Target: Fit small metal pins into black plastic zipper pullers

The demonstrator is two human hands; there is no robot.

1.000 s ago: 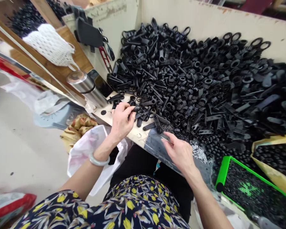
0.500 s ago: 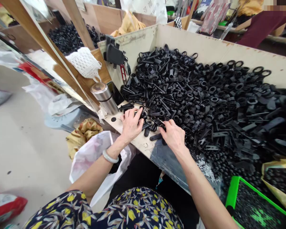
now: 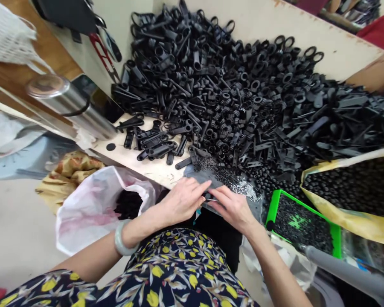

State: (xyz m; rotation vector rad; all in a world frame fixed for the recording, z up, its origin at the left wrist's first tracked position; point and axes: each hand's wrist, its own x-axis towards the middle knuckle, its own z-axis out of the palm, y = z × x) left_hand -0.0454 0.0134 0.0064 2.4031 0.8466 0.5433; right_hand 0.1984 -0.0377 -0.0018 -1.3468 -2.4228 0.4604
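My left hand and my right hand meet at the table's front edge, over a grey mat. Between their fingertips is a small black part, partly hidden by the fingers. A thin pale tool shows at my right fingers, which are closed round it. Beyond my hands, several long black pieces lie on the pale board. Small silver pins lie behind my right hand, beside tiny dark bits. A large heap of black plastic parts rises behind them.
A steel flask stands at the left, near red-handled snippers. Below the left edge hangs a white bag. To the right are a green tray of small dark parts and a yellow bag of round black pieces.
The view has tilted down and closer. My left hand has left the long black pieces, and both hands have come together at the front edge around a small black part.
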